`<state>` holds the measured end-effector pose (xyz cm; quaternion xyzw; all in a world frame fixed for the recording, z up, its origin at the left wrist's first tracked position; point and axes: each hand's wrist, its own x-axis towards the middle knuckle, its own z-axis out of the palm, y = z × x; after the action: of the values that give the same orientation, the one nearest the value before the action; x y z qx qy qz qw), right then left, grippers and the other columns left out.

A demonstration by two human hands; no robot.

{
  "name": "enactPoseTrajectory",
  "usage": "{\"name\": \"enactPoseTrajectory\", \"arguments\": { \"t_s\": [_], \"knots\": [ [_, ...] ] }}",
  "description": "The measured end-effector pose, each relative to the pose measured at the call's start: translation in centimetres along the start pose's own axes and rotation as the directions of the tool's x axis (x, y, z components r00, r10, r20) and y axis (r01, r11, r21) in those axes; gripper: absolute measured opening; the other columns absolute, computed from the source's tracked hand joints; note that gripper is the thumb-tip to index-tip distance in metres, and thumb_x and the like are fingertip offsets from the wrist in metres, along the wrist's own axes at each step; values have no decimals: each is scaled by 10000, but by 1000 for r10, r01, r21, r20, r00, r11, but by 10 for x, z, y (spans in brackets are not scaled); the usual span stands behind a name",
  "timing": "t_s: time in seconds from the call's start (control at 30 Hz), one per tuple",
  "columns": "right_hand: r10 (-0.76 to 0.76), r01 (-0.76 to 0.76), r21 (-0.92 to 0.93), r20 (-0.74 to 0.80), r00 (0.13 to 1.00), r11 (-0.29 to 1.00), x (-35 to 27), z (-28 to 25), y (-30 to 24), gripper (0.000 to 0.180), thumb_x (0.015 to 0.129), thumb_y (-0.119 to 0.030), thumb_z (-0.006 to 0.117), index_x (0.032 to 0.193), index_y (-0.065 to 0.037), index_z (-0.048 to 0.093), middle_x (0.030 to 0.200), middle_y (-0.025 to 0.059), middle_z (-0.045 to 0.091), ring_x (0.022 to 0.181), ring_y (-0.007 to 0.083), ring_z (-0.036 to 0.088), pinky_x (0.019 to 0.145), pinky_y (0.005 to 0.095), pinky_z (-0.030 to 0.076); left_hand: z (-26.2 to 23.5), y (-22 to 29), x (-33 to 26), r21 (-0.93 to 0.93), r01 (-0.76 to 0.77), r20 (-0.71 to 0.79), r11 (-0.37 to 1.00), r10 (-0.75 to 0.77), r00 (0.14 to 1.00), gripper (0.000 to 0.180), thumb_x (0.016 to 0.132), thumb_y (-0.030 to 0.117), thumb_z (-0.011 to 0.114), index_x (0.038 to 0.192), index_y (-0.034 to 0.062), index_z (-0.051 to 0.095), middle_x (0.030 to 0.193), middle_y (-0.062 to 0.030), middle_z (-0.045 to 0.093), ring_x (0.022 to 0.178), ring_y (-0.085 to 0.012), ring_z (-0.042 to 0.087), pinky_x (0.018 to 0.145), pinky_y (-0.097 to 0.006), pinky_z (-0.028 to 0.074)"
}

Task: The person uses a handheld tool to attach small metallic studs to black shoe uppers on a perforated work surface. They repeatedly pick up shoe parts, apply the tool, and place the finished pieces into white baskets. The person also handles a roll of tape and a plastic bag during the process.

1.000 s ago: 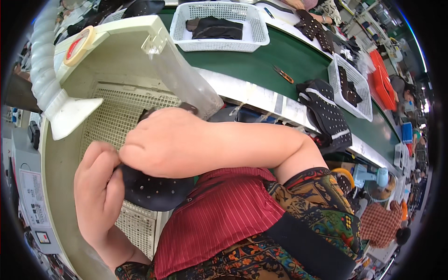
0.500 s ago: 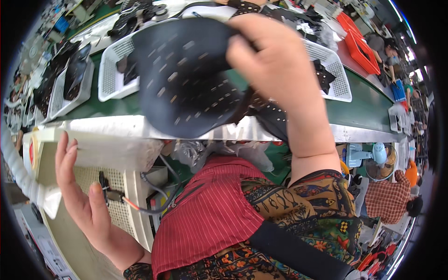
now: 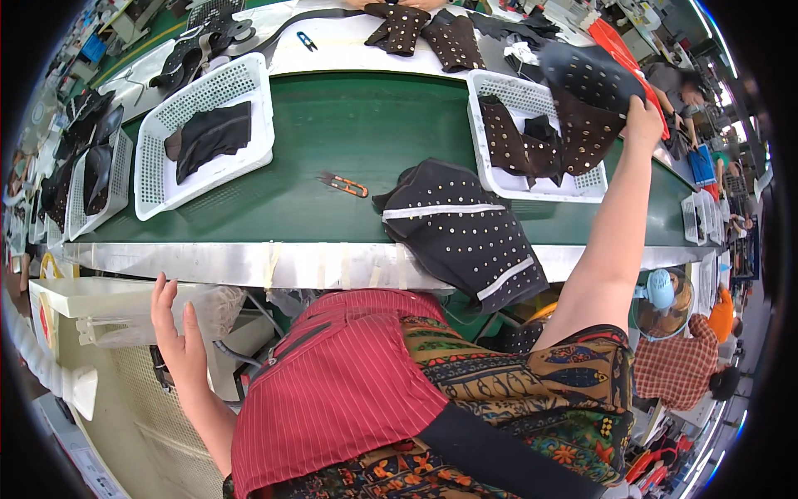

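Note:
My right hand (image 3: 642,126) reaches out to the right, its fingers closed on the edge of a dark fabric piece with rows of metal eyelets (image 3: 588,140). That piece hangs over the right white basket (image 3: 544,195), where other dark eyelet pieces (image 3: 504,141) lie. My left hand (image 3: 179,337) is raised at the left below the table edge, fingers apart and holding nothing. In front of me a black eyelet piece with two pale strips (image 3: 453,220) drapes over the metal table edge. Orange-handled thread snips (image 3: 343,185) lie beside it on the green surface.
A left white basket (image 3: 204,193) holds folded black fabric. Across the table, more eyelet pieces (image 3: 399,29) and blue snips (image 3: 307,40) lie on a white surface, near another person's hands. A red crate (image 3: 619,46) stands at the far right. A cream cabinet (image 3: 91,287) adjoins the table at left.
My right hand has carried the eyelet piece from in front of me rightward to the right basket. The left hand stays open, slightly lower and further right in the picture.

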<state>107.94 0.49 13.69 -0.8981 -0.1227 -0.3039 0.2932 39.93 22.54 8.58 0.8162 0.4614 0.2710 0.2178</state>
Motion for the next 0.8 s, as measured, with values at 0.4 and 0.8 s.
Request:
{"name": "enactPoseTrajectory", "arguments": {
  "t_s": [0.4, 0.8],
  "knots": [
    [-168, -68, 336, 622, 765, 939, -81, 104, -31, 345, 821, -232, 639, 1087, -13, 622, 896, 110, 670, 684, 164, 643, 640, 283, 496, 35, 18, 32, 121, 69, 169, 990, -89, 982, 321, 871, 89, 539, 1186, 26, 525, 1389, -153, 402, 1276, -314, 386, 1039, -394, 308],
    [-90, 95, 43, 819, 567, 995, -151, 156, -42, 420, 805, -360, 626, 992, 16, 624, 746, 168, 653, 593, 236, 640, 589, 342, 498, 44, 11, 29, 29, 121, 270, 992, -124, 955, 289, 837, 40, 562, 1125, 21, 563, 1257, -148, 539, 1157, -312, 514, 975, -362, 391]
  ]
}}
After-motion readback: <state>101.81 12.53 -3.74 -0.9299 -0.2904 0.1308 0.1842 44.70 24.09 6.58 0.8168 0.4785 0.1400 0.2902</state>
